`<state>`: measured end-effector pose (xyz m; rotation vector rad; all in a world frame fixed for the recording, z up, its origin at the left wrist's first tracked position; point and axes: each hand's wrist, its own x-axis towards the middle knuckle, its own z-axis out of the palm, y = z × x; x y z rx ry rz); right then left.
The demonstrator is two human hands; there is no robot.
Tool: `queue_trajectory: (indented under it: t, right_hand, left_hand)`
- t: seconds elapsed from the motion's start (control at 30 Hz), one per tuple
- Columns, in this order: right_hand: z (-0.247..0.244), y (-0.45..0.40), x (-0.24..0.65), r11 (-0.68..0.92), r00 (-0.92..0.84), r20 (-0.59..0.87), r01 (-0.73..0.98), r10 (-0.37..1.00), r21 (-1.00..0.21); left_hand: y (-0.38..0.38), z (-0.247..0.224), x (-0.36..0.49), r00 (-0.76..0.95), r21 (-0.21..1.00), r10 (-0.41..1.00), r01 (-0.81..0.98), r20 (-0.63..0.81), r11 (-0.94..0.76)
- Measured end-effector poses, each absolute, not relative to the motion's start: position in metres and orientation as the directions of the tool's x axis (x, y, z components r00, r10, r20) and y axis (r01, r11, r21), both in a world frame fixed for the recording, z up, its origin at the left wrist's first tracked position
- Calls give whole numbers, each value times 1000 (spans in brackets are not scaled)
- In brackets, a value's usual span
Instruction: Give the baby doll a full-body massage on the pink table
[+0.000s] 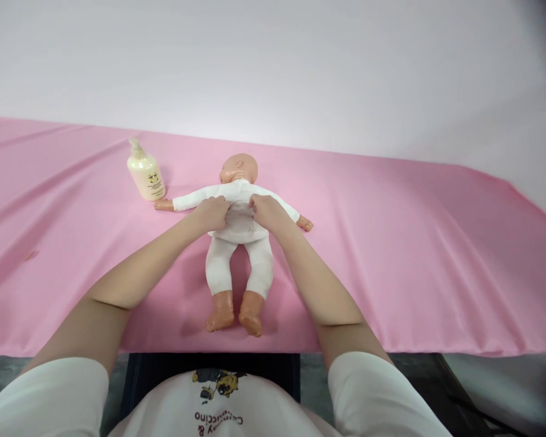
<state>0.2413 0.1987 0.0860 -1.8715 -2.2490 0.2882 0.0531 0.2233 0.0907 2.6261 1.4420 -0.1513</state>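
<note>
A baby doll (240,227) in a white long-sleeved top and white leggings lies on the pink cloth, head away from me and turned to the left. Its arms stretch out to both sides, and its bare feet point toward me. Against the left part of its torso rests my left hand (213,213), fingers curled closed. My right hand (266,211), likewise curled, touches the torso on the right, a small gap from the left one. Whether the fingertips pinch the doll's top is hidden.
A cream-coloured pump bottle (146,176) stands near the doll's outstretched hand on the left. Pink cloth (391,255) with soft folds covers the table, its front edge close to my body. Behind the table rises a white wall (273,67).
</note>
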Motion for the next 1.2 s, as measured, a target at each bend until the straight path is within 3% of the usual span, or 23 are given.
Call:
queue_trajectory:
  t: [0.13,0.33,0.47,0.8,1.03,1.2]
  right_hand:
    - [89,200,237,96,-107,-22,954,994,-283]
    - [66,217,238,89,-71,71,954,995,-287]
    - [57,222,238,59,-31,108,961,994,-272]
    - [43,231,237,43,-21,101,974,995,-223]
    - [46,234,253,187,-185,32,950,982,-251]
    - [69,217,245,190,-204,-121,975,972,-112]
  left_hand:
    - [226,83,56,507,125,854,860,-112,-494]
    - [223,66,66,448,68,893,890,42,-450]
    - [232,54,66,395,124,916,907,74,-401]
    - [257,26,63,422,136,847,865,323,-482]
    - [237,41,72,426,85,883,890,199,-449]
    - [204,70,79,458,-26,889,889,12,-458]
